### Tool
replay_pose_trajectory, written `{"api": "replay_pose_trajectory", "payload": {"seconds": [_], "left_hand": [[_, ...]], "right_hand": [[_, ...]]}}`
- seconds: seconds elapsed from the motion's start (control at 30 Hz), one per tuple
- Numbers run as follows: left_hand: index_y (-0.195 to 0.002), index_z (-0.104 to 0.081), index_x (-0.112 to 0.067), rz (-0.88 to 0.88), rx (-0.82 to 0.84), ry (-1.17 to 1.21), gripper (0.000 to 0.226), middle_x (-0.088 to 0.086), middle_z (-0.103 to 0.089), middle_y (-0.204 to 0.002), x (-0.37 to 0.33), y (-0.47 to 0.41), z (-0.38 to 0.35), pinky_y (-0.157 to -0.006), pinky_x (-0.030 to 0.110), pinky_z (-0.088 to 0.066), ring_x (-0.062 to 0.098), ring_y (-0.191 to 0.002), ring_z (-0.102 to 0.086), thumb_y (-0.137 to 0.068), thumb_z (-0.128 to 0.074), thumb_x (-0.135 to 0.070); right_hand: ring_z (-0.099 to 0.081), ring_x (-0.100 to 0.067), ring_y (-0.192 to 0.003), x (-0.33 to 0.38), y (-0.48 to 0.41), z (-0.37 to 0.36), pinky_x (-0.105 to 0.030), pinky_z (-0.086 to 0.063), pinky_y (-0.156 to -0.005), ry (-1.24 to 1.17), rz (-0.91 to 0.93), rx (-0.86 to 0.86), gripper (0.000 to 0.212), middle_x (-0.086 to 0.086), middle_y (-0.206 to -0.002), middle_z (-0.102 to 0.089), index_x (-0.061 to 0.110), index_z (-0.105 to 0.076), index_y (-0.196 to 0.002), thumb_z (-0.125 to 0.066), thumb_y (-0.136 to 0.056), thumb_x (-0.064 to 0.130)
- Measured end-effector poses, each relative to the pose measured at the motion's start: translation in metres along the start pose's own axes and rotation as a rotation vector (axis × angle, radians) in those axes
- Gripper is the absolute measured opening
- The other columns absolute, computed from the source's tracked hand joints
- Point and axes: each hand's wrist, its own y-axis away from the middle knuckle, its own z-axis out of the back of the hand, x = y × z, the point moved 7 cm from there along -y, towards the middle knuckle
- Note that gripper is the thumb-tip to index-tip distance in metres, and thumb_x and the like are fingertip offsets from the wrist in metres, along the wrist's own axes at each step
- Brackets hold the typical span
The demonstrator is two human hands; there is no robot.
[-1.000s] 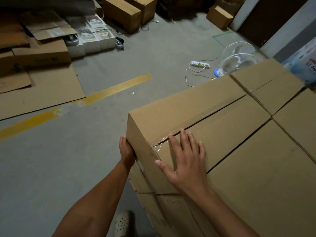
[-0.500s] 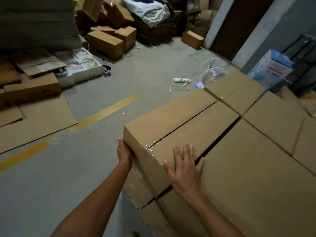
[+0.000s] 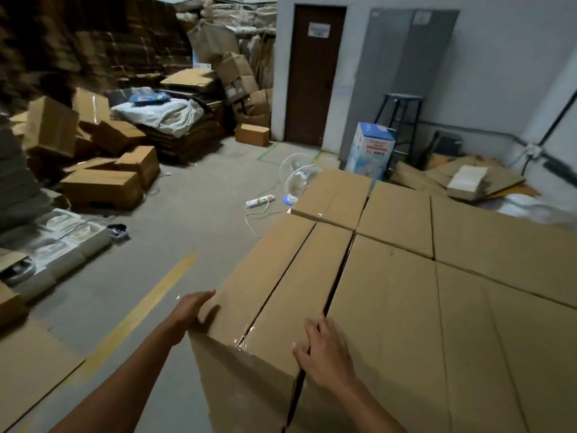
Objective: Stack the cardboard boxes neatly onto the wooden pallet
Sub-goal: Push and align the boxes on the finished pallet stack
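Observation:
A long taped cardboard box [image 3: 281, 276] lies on top of the stack at its left edge, beside several other boxes [image 3: 437, 307] that form a flat top layer. My left hand [image 3: 190, 307] presses against the box's left side at the near corner, thumb on the top edge. My right hand [image 3: 324, 354] lies flat on the near right corner of the same box, fingers over the dark gap to the neighbouring box. The wooden pallet is hidden under the stack.
Loose cardboard boxes [image 3: 103, 185] and flattened sheets lie on the floor at the left. A white fan [image 3: 296, 179] and a power strip [image 3: 260, 201] sit beyond the stack. A blue-white carton [image 3: 370, 151], a stool [image 3: 402, 120] and a brown door [image 3: 312, 73] stand behind. A yellow line [image 3: 146, 304] crosses the floor.
The view has tilted up, showing the door and back wall. My right hand has slid to the box's near right corner; my left hand now sits higher at the box's top edge.

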Motion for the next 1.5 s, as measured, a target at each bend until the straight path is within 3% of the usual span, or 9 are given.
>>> {"api": "replay_pose_trajectory", "payload": {"seconds": [0.07, 0.23, 0.33, 0.4, 0.5, 0.7, 0.93, 1.13, 1.5], "left_hand": [[-0.122, -0.065, -0.011, -0.004, 0.084, -0.089, 0.029, 0.003, -0.060, -0.125, -0.016, -0.023, -0.006, -0.074, 0.026, -0.043, 0.021, -0.105, -0.054, -0.102, -0.056, -0.029], [-0.134, -0.056, -0.011, -0.064, 0.347, -0.184, 0.036, -0.002, -0.050, -0.130, -0.057, -0.099, -0.055, -0.097, 0.033, -0.032, 0.026, -0.126, -0.046, -0.103, -0.053, -0.030], [-0.133, -0.054, -0.008, -0.122, 0.425, -0.178, 0.036, 0.007, -0.057, -0.133, -0.085, -0.142, -0.096, -0.093, 0.036, -0.042, 0.021, -0.109, -0.055, -0.105, -0.050, -0.029], [-0.135, -0.049, -0.010, -0.135, 0.461, -0.184, 0.037, 0.010, -0.058, -0.127, -0.093, -0.163, -0.116, -0.086, 0.034, -0.047, 0.020, -0.101, -0.058, -0.105, -0.050, -0.031], [-0.145, -0.040, -0.014, -0.148, 0.510, -0.199, 0.046, 0.012, -0.057, -0.132, -0.092, -0.181, -0.136, -0.095, 0.041, -0.048, 0.026, -0.110, -0.058, -0.105, -0.048, -0.037], [-0.147, -0.040, -0.017, -0.167, 0.557, -0.168, 0.046, 0.009, -0.057, -0.132, -0.091, -0.193, -0.142, -0.103, 0.048, -0.046, 0.030, -0.115, -0.057, -0.105, -0.047, -0.036], [-0.150, -0.034, -0.019, -0.185, 0.585, -0.168, 0.048, 0.011, -0.054, -0.139, -0.088, -0.194, -0.146, -0.107, 0.055, -0.045, 0.033, -0.122, -0.055, -0.106, -0.043, -0.036], [-0.150, -0.032, -0.012, -0.235, 0.529, -0.289, 0.053, 0.016, -0.050, -0.144, -0.094, -0.187, -0.142, -0.108, 0.051, -0.043, 0.037, -0.128, -0.051, -0.106, -0.042, -0.041], [-0.144, -0.041, -0.008, -0.128, 0.573, -0.141, 0.051, 0.014, -0.051, -0.136, -0.121, -0.235, -0.152, -0.097, 0.041, -0.043, 0.025, -0.112, -0.050, -0.107, -0.038, -0.043]], "right_hand": [[-0.004, -0.025, -0.156, -0.002, -0.013, 0.007, -0.041, -0.010, -0.124, 0.015, -0.056, -0.021, 0.068, -0.008, -0.169, -0.007, 0.027, -0.023, -0.159, -0.037, -0.100, 0.058], [-0.002, -0.025, -0.156, -0.016, -0.059, 0.020, -0.046, -0.009, -0.124, 0.003, -0.286, -0.091, 0.068, -0.003, -0.170, -0.005, 0.029, -0.017, -0.160, -0.032, -0.101, 0.061], [-0.002, -0.028, -0.156, -0.023, -0.088, 0.025, -0.051, -0.010, -0.123, -0.019, -0.475, -0.139, 0.070, -0.001, -0.170, -0.005, 0.029, -0.013, -0.161, -0.025, -0.101, 0.064], [-0.003, -0.028, -0.156, -0.026, -0.097, 0.021, -0.053, -0.012, -0.122, 0.016, -0.556, -0.162, 0.076, -0.001, -0.170, -0.007, 0.027, -0.015, -0.161, -0.011, -0.097, 0.066], [-0.006, -0.028, -0.156, -0.027, -0.102, 0.014, -0.056, -0.012, -0.121, 0.053, -0.653, -0.211, 0.098, -0.001, -0.169, -0.010, 0.026, -0.019, -0.161, 0.013, -0.077, 0.067], [0.000, -0.026, -0.156, -0.026, -0.108, 0.009, -0.055, -0.008, -0.121, 0.065, -0.721, -0.177, 0.087, 0.002, -0.170, 0.001, 0.028, -0.008, -0.162, 0.010, -0.084, 0.063], [-0.002, -0.022, -0.156, -0.023, -0.106, 0.012, -0.051, -0.012, -0.121, 0.076, -0.727, -0.158, 0.102, 0.005, -0.170, 0.002, 0.027, -0.004, -0.162, 0.022, -0.071, 0.065], [-0.002, -0.027, -0.156, -0.013, -0.108, 0.017, -0.053, -0.016, -0.120, -0.006, -0.757, -0.087, 0.066, 0.001, -0.170, 0.000, 0.023, -0.009, -0.161, -0.020, -0.105, 0.054], [-0.012, -0.032, -0.152, 0.002, -0.140, 0.036, -0.060, -0.026, -0.115, -0.024, -0.870, -0.199, 0.068, -0.006, -0.167, -0.011, 0.025, -0.017, -0.159, -0.037, -0.101, 0.054]]}}
